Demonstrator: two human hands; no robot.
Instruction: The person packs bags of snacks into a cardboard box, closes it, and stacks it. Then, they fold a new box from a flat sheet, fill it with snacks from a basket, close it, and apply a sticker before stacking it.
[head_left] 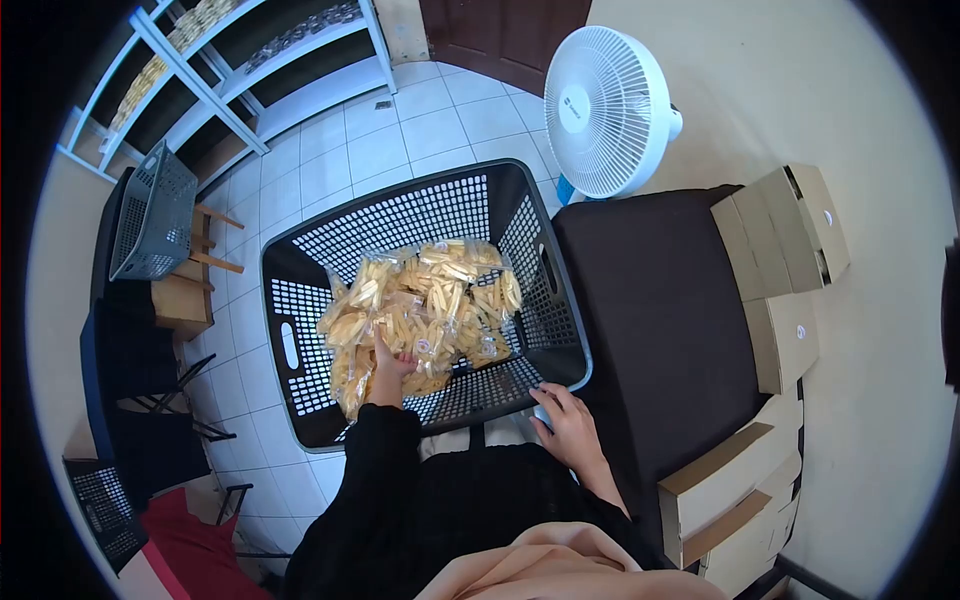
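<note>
A large dark plastic basket (420,433) with perforated walls stands before me, holding a heap of clear bags (430,300) filled with pale yellow sticks. My left hand (390,365) reaches over the near wall, at the near left part of the heap. Its thumb side points up and the other fingers look curled; whether they grip a bag is hidden. My right hand (568,425) is at the basket's near right corner, fingers apart and fingertips by the rim, with nothing in it.
A white fan (608,112) stands beyond the basket's far right corner. To the right is a dark-covered surface (660,340) with cardboard boxes (780,230). Shelves (310,50) stand far left, a grey basket (158,215) and stools at left.
</note>
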